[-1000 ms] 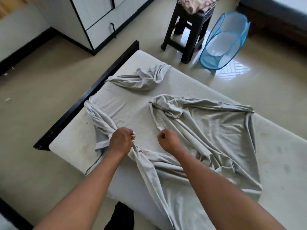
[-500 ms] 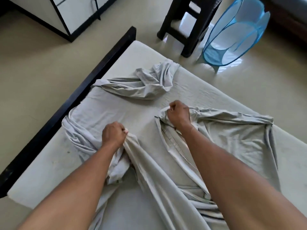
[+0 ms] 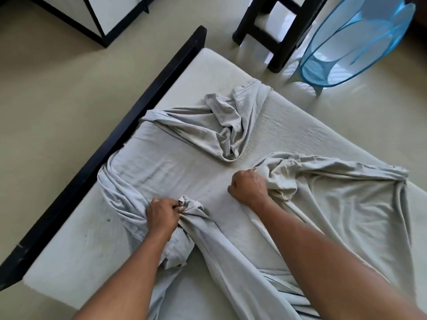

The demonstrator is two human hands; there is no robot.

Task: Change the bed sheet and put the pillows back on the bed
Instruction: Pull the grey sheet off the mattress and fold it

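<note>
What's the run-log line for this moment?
phase: gathering sheet | left hand: gripping sheet | right hand: gripping sheet | mattress: partly bare

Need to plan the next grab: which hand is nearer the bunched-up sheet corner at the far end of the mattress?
Right. The right hand grips sheet just below the bunched corner; the left hand grips a fold farther back, toward the black frame side.

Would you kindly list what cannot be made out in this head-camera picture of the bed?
- Pillows: none in view, so where they lie cannot be told.
- Stool: its top is cut off by the upper edge.
- Basket: its far rim runs past the top right corner.
- Left hand and right hand: each fist is closed on the sheet, and the fingers hide the grip inside.
- Mattress: near end hidden by arms.
</note>
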